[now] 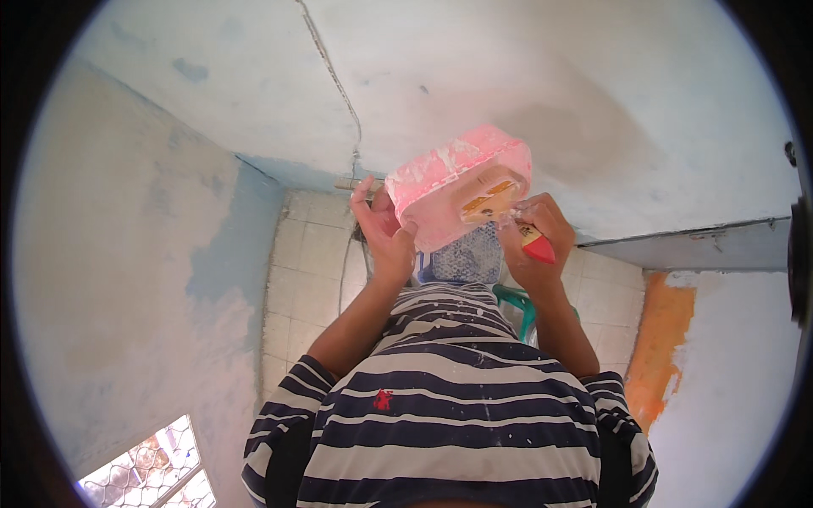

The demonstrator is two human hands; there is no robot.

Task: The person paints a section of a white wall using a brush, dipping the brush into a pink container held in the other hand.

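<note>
My left hand [385, 233] grips the left end of a pink plastic tub [449, 162], thumb at the near rim and some fingers spread along its outside. White smears coat the tub's side. My right hand [539, 241] is closed round the red and cream handle of a paintbrush [537, 244]. The brush's wide head reaches into the tub, which is tilted so that its inside faces me. How much paint lies in the tub I cannot tell. Whitish flecks mark my fingers.
A pale, patchy wall [542, 68] stands right ahead, with a cable [330, 72] running down it. Below are a blue patterned surface [464, 256], a green plastic stool or chair [518, 305] and floor tiles [298, 284]. At lower left is a grilled window [157, 470]; orange paint [665, 347] marks the right wall.
</note>
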